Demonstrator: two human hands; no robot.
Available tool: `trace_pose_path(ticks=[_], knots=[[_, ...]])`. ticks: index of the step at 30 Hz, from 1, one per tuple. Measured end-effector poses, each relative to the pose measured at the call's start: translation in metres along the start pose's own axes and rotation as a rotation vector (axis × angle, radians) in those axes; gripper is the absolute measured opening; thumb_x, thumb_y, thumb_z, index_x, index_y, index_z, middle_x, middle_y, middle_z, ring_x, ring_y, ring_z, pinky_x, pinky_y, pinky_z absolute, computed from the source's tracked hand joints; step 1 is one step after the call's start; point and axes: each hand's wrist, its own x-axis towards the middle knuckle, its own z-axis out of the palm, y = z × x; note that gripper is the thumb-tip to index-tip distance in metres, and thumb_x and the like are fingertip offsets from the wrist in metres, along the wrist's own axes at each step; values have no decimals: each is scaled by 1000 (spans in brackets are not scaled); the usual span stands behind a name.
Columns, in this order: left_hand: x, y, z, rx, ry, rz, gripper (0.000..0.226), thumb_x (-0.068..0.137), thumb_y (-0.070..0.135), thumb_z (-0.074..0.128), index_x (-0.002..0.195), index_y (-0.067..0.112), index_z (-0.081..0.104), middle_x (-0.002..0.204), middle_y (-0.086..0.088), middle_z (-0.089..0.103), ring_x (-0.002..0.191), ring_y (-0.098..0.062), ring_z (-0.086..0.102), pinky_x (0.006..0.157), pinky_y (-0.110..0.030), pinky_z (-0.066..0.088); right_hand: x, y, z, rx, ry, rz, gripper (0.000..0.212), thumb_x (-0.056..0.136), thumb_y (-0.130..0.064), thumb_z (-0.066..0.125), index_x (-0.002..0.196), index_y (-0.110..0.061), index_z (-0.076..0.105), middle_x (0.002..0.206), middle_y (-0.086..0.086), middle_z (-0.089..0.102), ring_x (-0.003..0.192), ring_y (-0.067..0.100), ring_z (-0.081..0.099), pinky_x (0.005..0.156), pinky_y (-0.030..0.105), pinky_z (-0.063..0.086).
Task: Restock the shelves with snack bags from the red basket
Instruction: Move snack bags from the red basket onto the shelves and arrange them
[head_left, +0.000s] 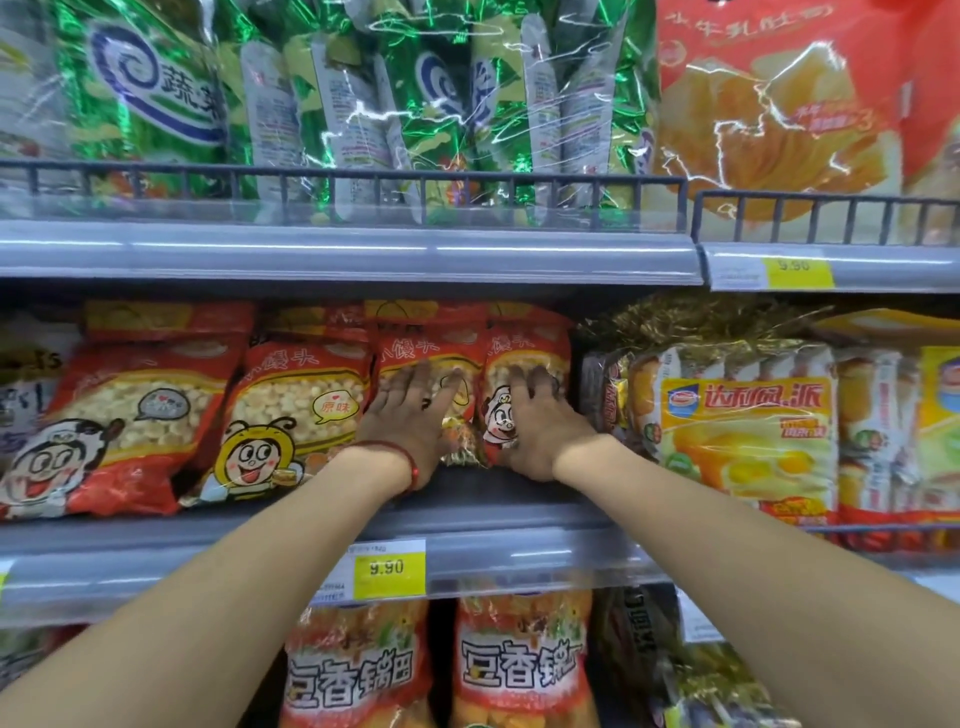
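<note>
Fingers (415, 378) lie flat on red snack bags (431, 344) on grey store shelf (519, 552).

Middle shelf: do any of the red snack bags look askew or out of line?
Yes. The leftmost red bag and the bee bag lean sideways and slump forward, while the two bags under the left hand and right hand sit upright, further back.

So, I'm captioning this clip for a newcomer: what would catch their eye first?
The left hand and right hand lie on two red snack bags at the centre of the middle shelf. Next come shiny green foil bags on the top shelf and a yellow 9.90 price tag between the forearms.
</note>
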Motion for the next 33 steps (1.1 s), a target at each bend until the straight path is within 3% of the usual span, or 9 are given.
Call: trace_pose_path(ticks=[3,5,8,11,14,17,20,25,33], knots=[[-9,-2,-15,-67,34,12,81,95,54,53,156,31,5,166,-5,1,152,-29,7,119,-45,20,-8,-6,-2,112,-52,31,91,92,-31,73,158,-17,11,166,11,3,150,43,19,115,48,36],[-18,-4,-28,-65,32,2,80,91,60,55,154,30,15,163,-5,14,148,-29,21,115,-44,29,-13,-14,-7,134,-16,50,81,94,-31,70,156,-15,21,163,13,12,149,40,21,113,47,38],[-34,-13,-40,-110,30,-2,79,90,61,55,153,36,15,161,-2,20,147,-27,25,115,-43,30,-23,-28,-17,94,113,25,70,94,-42,66,153,-17,37,155,14,30,144,37,30,110,48,41],[-50,-33,-43,-112,92,-21,70,96,48,55,153,30,19,159,0,24,145,-26,28,115,-42,33,-29,-44,-17,224,140,-21,54,94,-33,66,144,-21,50,147,10,39,138,33,40,106,44,45],[-63,-61,-43,-132,118,-67,66,97,38,51,154,21,22,157,-1,27,144,-25,27,116,-39,31,-30,-63,-12,323,102,-38,54,94,-27,67,144,-20,48,147,8,39,137,33,43,107,45,46],[-75,-88,-40,-174,59,-58,71,95,44,52,156,25,19,163,0,16,150,-23,12,121,-39,20,-27,-83,-8,352,110,-36,63,96,-29,68,152,-26,39,153,8,31,143,34,37,110,46,44],[-80,-111,-36,-177,-52,-5,88,87,64,53,157,36,8,166,6,-2,153,-21,-6,124,-42,6,-22,-102,-5,336,57,-37,73,97,-38,67,158,-35,28,162,6,19,146,39,33,114,48,40],[-79,-137,-26,-71,-110,129,99,82,75,52,155,43,-6,163,9,-21,150,-20,-21,123,-46,-5,-13,-127,6,161,-21,4,64,105,-31,53,158,-47,21,170,8,-2,154,44,9,117,56,35],[-67,-159,-11,-39,3,194,88,89,72,43,153,46,-11,163,12,-21,150,-19,-20,121,-44,-7,-9,-127,4,107,10,59,65,99,-40,64,156,-44,34,171,6,10,150,39,30,118,47,35]])
